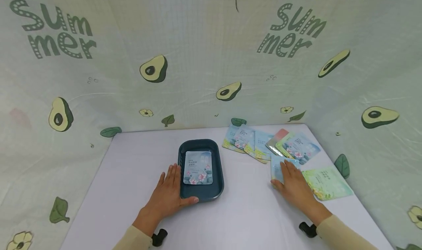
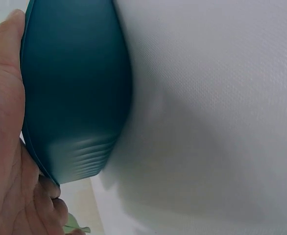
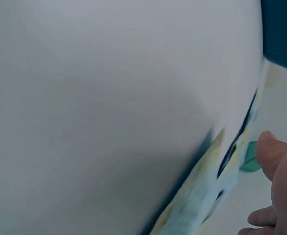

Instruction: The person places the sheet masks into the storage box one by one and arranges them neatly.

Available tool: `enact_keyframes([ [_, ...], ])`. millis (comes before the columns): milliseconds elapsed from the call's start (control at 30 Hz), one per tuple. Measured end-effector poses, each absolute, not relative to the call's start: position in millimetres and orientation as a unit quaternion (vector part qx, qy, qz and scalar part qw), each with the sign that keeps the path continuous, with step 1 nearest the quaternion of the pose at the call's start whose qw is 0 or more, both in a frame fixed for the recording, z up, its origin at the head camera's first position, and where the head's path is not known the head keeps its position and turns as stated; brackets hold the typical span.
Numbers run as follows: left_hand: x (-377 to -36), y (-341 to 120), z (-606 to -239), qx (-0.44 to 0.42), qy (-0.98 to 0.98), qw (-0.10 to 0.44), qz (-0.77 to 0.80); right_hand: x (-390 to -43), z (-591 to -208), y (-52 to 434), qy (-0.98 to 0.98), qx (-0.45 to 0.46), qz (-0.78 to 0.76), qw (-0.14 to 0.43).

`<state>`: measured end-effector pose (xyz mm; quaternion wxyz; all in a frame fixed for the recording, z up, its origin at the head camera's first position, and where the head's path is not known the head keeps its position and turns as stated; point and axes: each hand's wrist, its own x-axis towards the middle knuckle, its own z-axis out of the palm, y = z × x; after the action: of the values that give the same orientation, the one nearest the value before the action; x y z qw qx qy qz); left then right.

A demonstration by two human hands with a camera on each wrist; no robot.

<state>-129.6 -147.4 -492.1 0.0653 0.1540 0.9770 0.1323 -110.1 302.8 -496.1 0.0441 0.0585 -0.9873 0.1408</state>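
A dark teal tray [image 1: 202, 196] lies on the table, with a grey-blue sachet [image 1: 197, 167] with pink flowers flat inside. My left hand [image 1: 168, 197] rests along the tray's left side and near corner, thumb over the near rim, fingers straight. In the left wrist view its thumb and fingers touch the rim of the tray [image 2: 80, 88]. Over a light blue sachet [image 1: 277, 168] on the right is my right hand [image 1: 295, 187], fingers extended. The right wrist view shows this hand [image 3: 285, 186] beside the sachet's edge [image 3: 195, 191]; whether the fingers touch it I cannot tell.
Several overlapping sachets [image 1: 244, 137] lie at the back right, among them a silver-and-pink one [image 1: 277, 140] and a bluish flowered one [image 1: 300, 147]. A green sachet [image 1: 328, 184] lies right of my right hand. White cloth covers the table [image 1: 138, 162]; a printed curtain [image 1: 191, 107] stands behind.
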Motion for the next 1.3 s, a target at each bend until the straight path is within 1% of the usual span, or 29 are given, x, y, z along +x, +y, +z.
enact_keyframes([
  [200,-127,-148,-489,0.154,0.976,0.062,0.14,-86,-511,335,-0.994,0.032,0.105,0.006],
  [300,-128,-148,-490,0.156,0.977,0.061,0.136,-83,-516,337,-0.995,0.033,0.098,-0.015],
  [400,-128,-148,-492,0.154,0.977,0.065,0.136,-90,-519,331,-0.994,0.046,0.094,-0.02],
  [700,-129,-148,-494,0.151,0.974,0.069,0.154,-122,-521,287,-0.989,0.097,0.108,-0.011],
  [967,-129,-148,-495,0.156,0.973,0.069,0.156,-143,-522,242,-0.982,0.15,0.108,-0.032],
  [1067,-130,-148,-496,0.158,0.972,0.072,0.158,-159,-516,242,-0.98,0.166,0.108,-0.014],
  [1200,-131,-148,-495,0.158,0.973,0.073,0.153,-194,-502,256,-0.979,0.178,0.094,0.017],
  [1300,-132,-148,-494,0.156,0.972,0.076,0.156,-219,-495,268,-0.981,0.184,0.068,-0.002],
])
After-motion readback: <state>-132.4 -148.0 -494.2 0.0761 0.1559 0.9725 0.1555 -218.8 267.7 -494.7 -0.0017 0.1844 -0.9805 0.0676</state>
